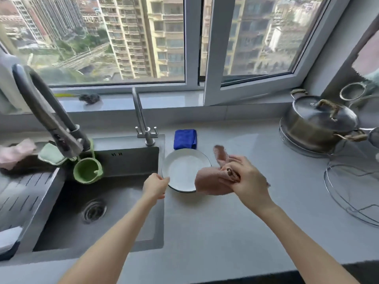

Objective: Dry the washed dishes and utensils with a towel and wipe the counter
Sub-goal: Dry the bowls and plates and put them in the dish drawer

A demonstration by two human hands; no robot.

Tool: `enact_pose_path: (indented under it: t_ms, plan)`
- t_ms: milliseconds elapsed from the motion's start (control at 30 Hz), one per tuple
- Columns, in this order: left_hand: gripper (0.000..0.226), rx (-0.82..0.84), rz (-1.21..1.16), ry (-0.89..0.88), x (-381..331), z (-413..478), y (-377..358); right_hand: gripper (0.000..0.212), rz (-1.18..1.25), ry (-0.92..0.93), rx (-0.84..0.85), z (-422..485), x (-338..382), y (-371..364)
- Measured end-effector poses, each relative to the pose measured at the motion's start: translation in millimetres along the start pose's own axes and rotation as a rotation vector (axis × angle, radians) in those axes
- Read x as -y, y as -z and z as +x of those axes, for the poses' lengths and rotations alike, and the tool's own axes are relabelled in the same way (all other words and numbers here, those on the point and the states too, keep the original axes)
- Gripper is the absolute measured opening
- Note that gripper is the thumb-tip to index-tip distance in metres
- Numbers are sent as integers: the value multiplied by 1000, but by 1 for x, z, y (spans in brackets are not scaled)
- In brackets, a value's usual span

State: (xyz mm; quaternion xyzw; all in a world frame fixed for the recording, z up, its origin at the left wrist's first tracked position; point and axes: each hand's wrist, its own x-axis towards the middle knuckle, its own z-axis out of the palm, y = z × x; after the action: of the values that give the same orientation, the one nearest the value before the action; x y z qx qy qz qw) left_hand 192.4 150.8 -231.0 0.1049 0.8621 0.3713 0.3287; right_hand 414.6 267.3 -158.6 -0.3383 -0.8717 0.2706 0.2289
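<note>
A wide white-framed window (pixel 143 37) fills the top of the frame, with tower blocks outside. Below it a pale grey stone bench (pixel 225 222) runs across the picture. A dark rectangular steel sink (pixel 127 160) is set into its left half, and a lidded stainless steel pot with brass-coloured handles (pixel 320 124) stands at the upper right.

At the centre of the frame, just right of the sink's edge, is a round white plate with a thin dark rim (pixel 182 169). Whether it rests on the bench or is lifted slightly off it cannot be told. A bunched pink towel (pixel 207 181) overlaps the plate's right rim. A folded blue cloth (pixel 185 139) lies just above the plate.

The hands are apart, one on each side of the plate. The left hand (pixel 154 186) pinches the plate's left rim. The right hand (pixel 248 181) is clamped around the towel.

The likely risk is the plate slipping. It is held only by a rim pinch, may be wet, and sits beside the sink, so a leftward push from the towel could tip it into the basin.

Being round, the plate has no long axis, and its hollow face points up. The towel's loose tail points towards the top of the frame.
</note>
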Motion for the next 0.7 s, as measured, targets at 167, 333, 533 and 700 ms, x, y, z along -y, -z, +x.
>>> enact_pose_path:
  t_ms: [167, 333, 533, 700]
  plan:
    - [47, 59, 363, -102, -3, 51, -11, 14, 482, -384, -13, 22, 9, -3]
    - [36, 80, 660, -171, -7, 81, -10, 10, 749, -504, -257, 40, 5, -6]
    - [26, 76, 671, -152, -13, 97, -4, 16, 617, -483, -326, 65, -10, 1]
    - [14, 106, 336, -212, -22, 100, 2, 25, 470, -426, -287, 88, -19, 6]
